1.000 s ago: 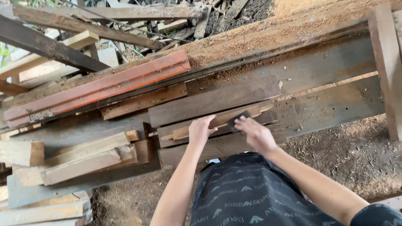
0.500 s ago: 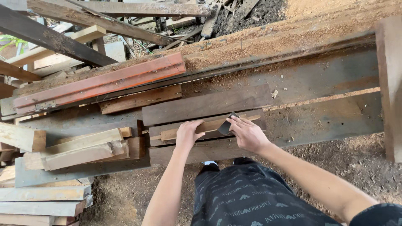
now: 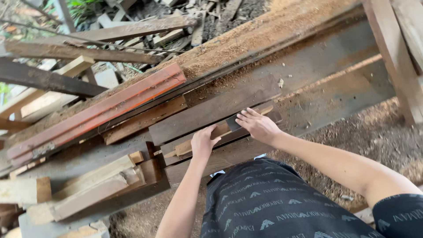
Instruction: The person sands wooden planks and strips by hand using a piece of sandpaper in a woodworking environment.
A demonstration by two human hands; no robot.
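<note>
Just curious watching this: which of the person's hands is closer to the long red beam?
The left hand. It rests on a light wood strip, below and to the right of the red beam. The right hand sits farther right along that strip.

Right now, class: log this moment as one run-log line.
left hand: pressing light narrow wooden strip | right hand: holding dark flat blade on strip | under: dark wooden planks

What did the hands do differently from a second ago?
Very little changed. Both hands slid slightly left and down in the view, likely with the camera. The left hand still presses the light wood strip, and the right hand still rests on the dark flat piece. The red beam and planks stayed put.
</note>
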